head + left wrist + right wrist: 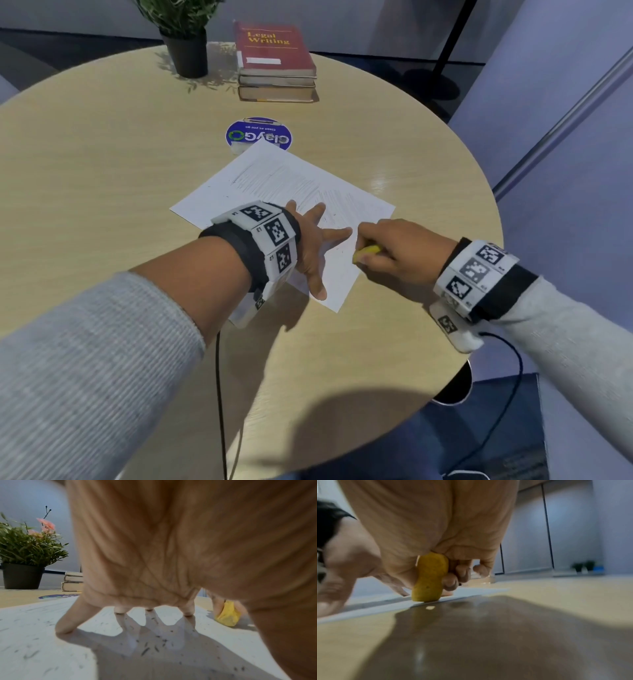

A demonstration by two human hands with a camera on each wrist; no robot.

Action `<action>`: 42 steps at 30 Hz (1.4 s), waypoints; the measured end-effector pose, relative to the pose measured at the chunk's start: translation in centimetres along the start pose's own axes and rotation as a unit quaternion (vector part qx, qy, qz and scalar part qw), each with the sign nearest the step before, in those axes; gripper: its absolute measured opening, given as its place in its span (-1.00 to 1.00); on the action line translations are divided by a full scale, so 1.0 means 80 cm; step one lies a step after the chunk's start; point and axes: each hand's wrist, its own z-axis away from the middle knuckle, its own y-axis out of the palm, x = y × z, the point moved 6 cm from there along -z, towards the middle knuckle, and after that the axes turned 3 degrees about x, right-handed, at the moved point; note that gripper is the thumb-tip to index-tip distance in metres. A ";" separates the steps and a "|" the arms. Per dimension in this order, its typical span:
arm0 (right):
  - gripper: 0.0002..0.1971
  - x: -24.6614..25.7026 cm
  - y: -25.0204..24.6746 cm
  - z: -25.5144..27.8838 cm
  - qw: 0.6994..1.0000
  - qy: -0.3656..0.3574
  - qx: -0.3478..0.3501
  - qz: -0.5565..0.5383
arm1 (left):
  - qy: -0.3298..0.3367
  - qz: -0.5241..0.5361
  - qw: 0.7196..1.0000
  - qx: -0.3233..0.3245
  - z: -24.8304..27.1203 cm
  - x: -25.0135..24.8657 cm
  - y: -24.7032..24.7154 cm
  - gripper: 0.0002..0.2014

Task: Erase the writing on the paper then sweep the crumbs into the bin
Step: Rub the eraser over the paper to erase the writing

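Half done at best, my read: sheet of paper [284, 192] at table [102, 154] centre, faint pencil hatching left toward 12 o'clock, near part mostly clean. L hand [310, 246] fingers spread, pressing paper flat. R hand [400, 250] pinches yellow eraser [367, 253] at paper's 4 o'clock edge. Sweeping not started; no bin seen in any view. L wrist cam alone shows dark crumbs [150, 646] under fingers; R wrist cam shows eraser tip touching the paper edge.

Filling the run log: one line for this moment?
phase: erasing | left hand: pressing paper | right hand: gripping eraser at paper edge | crumbs: unswept
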 end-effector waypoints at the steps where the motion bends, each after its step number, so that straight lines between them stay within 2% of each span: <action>1: -0.86 0.003 0.007 0.002 1.000 -0.007 0.008 0.007 | 0.001 -0.009 1.000 -0.003 -0.002 0.001 0.001 0.27; 4: -0.78 0.040 0.040 0.016 0.996 -0.077 0.053 -0.003 | 0.015 0.001 1.000 -0.002 -0.004 0.001 0.002 0.24; 5: -0.78 0.036 0.037 0.014 0.996 -0.070 0.056 -0.012 | 0.016 0.002 1.000 0.003 -0.003 0.001 0.000 0.24; 7: -0.81 0.007 0.014 0.001 1.000 -0.011 0.026 -0.010 | 0.010 -0.001 1.000 0.013 -0.002 0.002 0.000 0.25; 9: -0.86 -0.008 0.000 -0.004 1.000 -0.003 -0.007 0.010 | 0.002 0.000 1.000 0.007 -0.006 0.003 0.001 0.26; 13: -0.78 0.047 0.046 0.017 0.994 -0.090 0.067 0.005 | 0.006 -0.007 1.000 -0.014 -0.011 0.006 0.004 0.25; 15: -0.78 0.032 0.033 0.010 0.997 -0.058 0.054 -0.017 | 0.001 0.004 1.000 -0.012 -0.012 0.007 0.004 0.27; 17: -0.81 -0.010 -0.002 -0.003 1.000 0.016 -0.003 -0.010 | -0.004 0.002 1.000 -0.010 -0.015 0.006 0.007 0.41; 19: -0.85 -0.024 -0.013 -0.003 0.999 0.040 -0.023 0.001 | -0.008 -0.007 0.999 -0.037 -0.016 0.006 0.007 0.47; 21: -0.86 0.005 0.006 0.005 1.000 0.000 -0.003 0.016 | -0.006 0.003 0.998 -0.054 -0.017 0.009 0.006 0.44; 23: -0.85 0.040 0.032 0.018 0.998 -0.050 0.047 -0.002 | -0.001 0.006 0.999 -0.034 -0.019 0.012 0.008 0.38; 24: -0.86 0.039 0.033 0.018 0.997 -0.050 0.057 -0.014 | -0.002 -0.001 1.000 -0.026 -0.019 0.013 0.006 0.38; 27: -0.87 -0.013 -0.004 0.000 1.000 0.021 -0.007 -0.015 | 0.001 -0.014 0.999 -0.036 -0.017 0.011 0.003 0.36; 29: -0.88 -0.031 -0.011 -0.007 0.999 0.040 -0.021 -0.009 | 0.005 -0.023 0.998 -0.050 -0.015 0.008 0.003 0.40; 33: -0.86 0.001 0.024 -0.006 0.998 -0.036 0.041 -0.016 | 0.002 -0.003 1.000 -0.030 -0.016 0.012 0.004 0.35; 37: -0.89 -0.029 -0.011 -0.013 0.999 0.040 -0.019 -0.013 | -0.005 -0.009 1.000 -0.019 -0.014 0.008 0.003 0.35; 40: -0.85 0.000 0.015 -0.012 0.999 -0.021 0.027 0.001 | -0.011 0.013 1.000 0.000 -0.012 0.010 0.003 0.37; 42: -0.84 0.001 0.018 -0.013 0.999 -0.021 0.034 -0.014 | -0.006 0.024 1.000 -0.001 -0.013 0.010 0.004 0.36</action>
